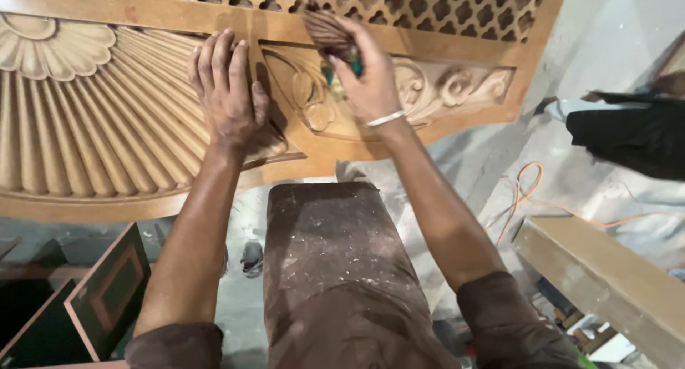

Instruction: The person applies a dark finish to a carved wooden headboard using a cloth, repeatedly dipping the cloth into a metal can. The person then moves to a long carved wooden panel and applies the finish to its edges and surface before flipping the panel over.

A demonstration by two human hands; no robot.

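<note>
Left hand [230,91] flat, fingers spread on carved wooden panel [85,126]; right hand [364,76] fingers grip a brush [330,33] — bristles blurred.

You're in woodworking shop: carved wooden panel [93,119] at 11 o'clock, timber plank [606,283] at 4, orange cable [528,190] on dusty floor [471,155] at 3.

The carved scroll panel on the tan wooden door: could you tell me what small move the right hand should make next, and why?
Probably a short stroke rightward along the carved scroll panel. The right hand presses a folded brown piece of sandpaper at the panel's left end, while the left hand lies flat on the tan wooden door, steadying it. The scrolls further right lie uncovered.
</note>
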